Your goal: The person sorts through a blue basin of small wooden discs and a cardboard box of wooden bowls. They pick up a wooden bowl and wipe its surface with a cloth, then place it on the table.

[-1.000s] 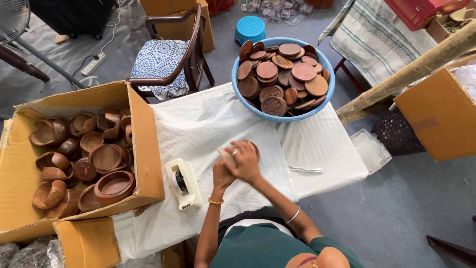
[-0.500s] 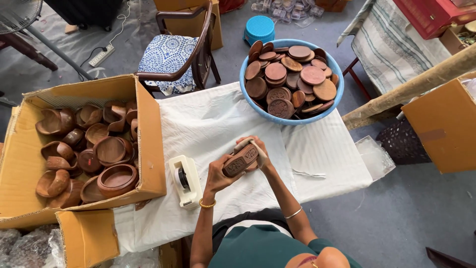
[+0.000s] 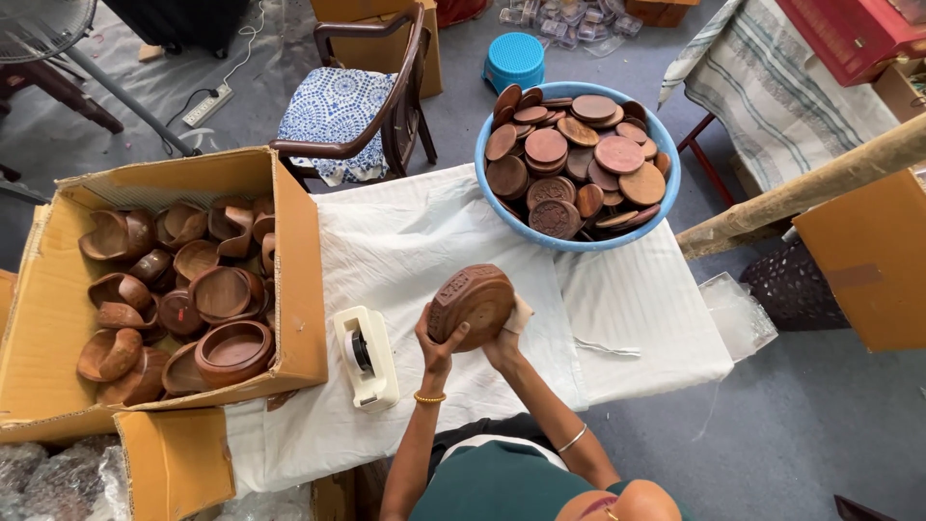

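A: Nearest item?
B: Round carved brown wooden box point(image 3: 473, 304), raised over the white cloth-covered table point(image 3: 405, 241), clamped between left hand point(image 3: 437, 342) and right hand point(image 3: 503, 338), tilted so its base faces up.
A: Beyond?
B: Blue plastic basin point(image 3: 664, 198) of wooden lids, within reach.

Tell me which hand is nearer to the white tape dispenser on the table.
Left. The left hand grips the round wooden box just right of the tape dispenser. The right hand holds the box's far side, farther from it.
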